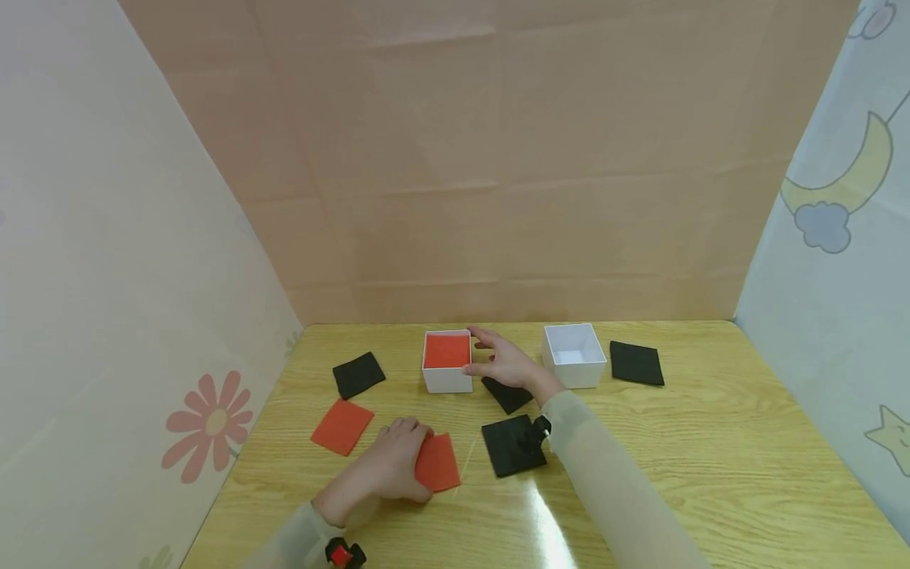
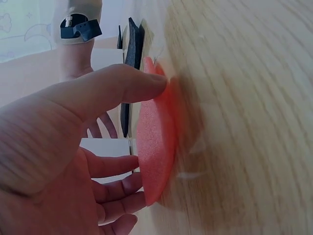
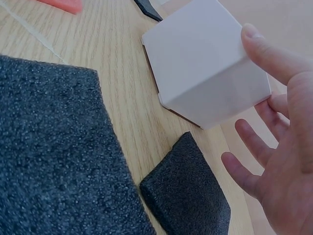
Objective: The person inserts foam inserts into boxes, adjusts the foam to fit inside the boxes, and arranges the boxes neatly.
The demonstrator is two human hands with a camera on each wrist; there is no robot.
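Note:
A bowed red foam square [image 2: 155, 142] is pinched at its edges between the thumb and fingers of my left hand [image 1: 398, 466], low over the near middle of the table. Farther back stands a white box [image 1: 448, 381] with red foam [image 1: 448, 351] inside it. My right hand [image 1: 506, 362] holds the right side of this box, thumb at the near corner and index finger at the far one. In the right wrist view the other fingers are spread apart, off the box. Beneath the right hand and forearm lie two black foam squares [image 1: 506, 395], [image 3: 63, 147], partly covered.
A second white box [image 1: 579, 373], with its top uncovered, stands right of the right hand. Black foam squares lie at the far right [image 1: 636, 363] and far left [image 1: 359, 374]. Another red square [image 1: 342, 427] lies left of the left hand. Walls border the table [image 1: 711, 442].

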